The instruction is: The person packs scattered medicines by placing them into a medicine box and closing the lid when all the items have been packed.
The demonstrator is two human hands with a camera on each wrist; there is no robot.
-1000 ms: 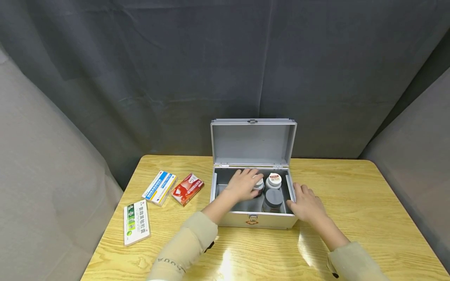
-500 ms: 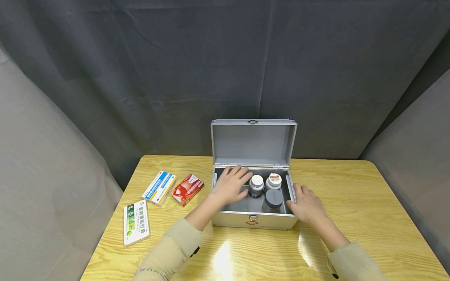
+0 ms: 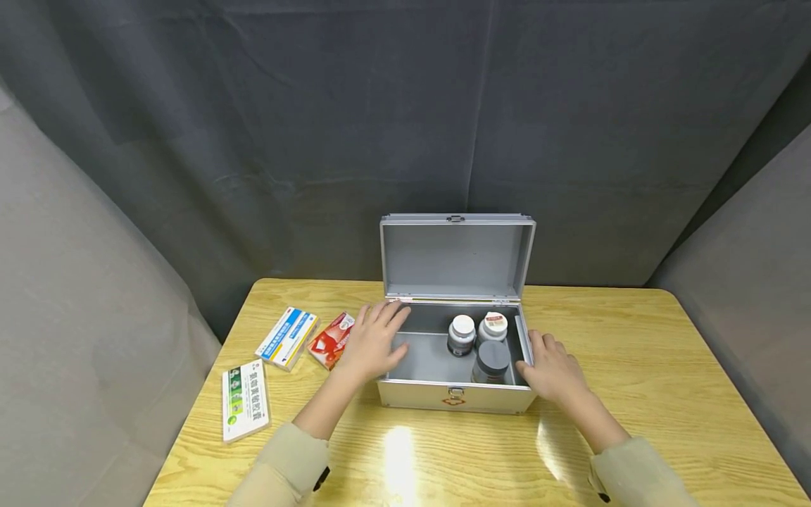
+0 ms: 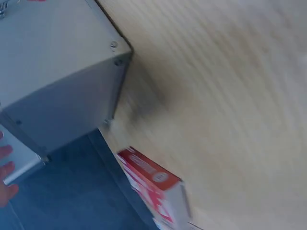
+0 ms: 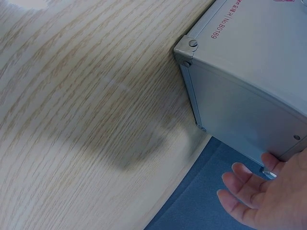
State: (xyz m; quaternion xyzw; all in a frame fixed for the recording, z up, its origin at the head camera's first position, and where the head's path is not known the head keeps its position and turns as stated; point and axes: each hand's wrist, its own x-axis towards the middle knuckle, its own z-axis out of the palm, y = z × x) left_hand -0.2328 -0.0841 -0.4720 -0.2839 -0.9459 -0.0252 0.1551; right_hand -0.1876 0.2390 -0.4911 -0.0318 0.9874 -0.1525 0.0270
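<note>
Nothing gripped by left hand [image 3: 370,345], spread at left side of metal case [image 3: 415,396]. Case's right side touched by right hand [image 3: 554,367], loosely relaxed. Three bottles [image 3: 461,338] contained inside.

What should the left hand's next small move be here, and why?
Probably shift left and grasp the red medicine box: the left hand seems empty and partly overlaps that box in the head view, while the box lies on the table outside the open metal case holding three bottles.

Silver case [image 3: 412,396] on table [image 3: 633,366], lid [image 3: 455,260] raised, three upright bottles [image 3: 491,353] inside
</note>
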